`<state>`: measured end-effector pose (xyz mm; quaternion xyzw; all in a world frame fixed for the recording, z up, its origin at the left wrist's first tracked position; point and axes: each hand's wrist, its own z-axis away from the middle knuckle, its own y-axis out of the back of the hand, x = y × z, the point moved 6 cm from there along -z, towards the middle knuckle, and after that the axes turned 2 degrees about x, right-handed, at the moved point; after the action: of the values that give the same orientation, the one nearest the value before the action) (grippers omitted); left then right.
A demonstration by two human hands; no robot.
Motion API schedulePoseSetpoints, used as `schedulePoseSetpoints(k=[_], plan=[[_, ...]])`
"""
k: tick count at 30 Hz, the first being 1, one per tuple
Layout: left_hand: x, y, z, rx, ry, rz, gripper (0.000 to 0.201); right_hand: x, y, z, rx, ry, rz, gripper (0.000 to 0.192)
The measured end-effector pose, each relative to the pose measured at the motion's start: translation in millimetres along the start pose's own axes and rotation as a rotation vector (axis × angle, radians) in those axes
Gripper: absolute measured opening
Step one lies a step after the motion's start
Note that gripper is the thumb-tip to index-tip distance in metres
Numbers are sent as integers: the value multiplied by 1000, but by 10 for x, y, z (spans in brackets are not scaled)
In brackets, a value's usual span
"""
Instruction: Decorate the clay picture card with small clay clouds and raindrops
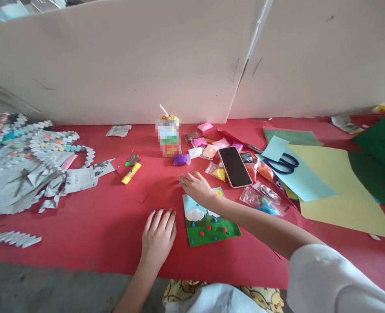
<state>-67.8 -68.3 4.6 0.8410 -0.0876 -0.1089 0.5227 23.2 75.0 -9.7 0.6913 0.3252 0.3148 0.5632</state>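
From where I stand, the clay picture [205, 221] lies flat on the red tabletop [107, 226], partly hidden by the right forearm [257, 219]: puffy white clouds on pale blue, smooth green ground studded with round red blobs and blue drops. At its nine o'clock the left hand [157, 234] rests palm down, fingers slightly apart. At eleven, the right hand [195, 184] has bent fingers; I can't tell whether they grip anything. Crinkly plastic clay packets [210, 151] lie at twelve, a glossy dark-screened phone [234, 167] at one.

One head-worn camera looks forward, down over the table [91, 230].
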Motion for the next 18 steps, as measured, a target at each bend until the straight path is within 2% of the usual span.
schedulePoseSetpoints(k=[4,13,18], plan=[[-24,-29,11,-20,19,11,37,12,4,8,-11,-19,-6,38],[-43,-5,-85,-4,-103,11,27,137,93,91,-34,-64,-52,40],[-63,-44,-209,-74,-71,55,21,301,186,185,-45,-147,-163,42]])
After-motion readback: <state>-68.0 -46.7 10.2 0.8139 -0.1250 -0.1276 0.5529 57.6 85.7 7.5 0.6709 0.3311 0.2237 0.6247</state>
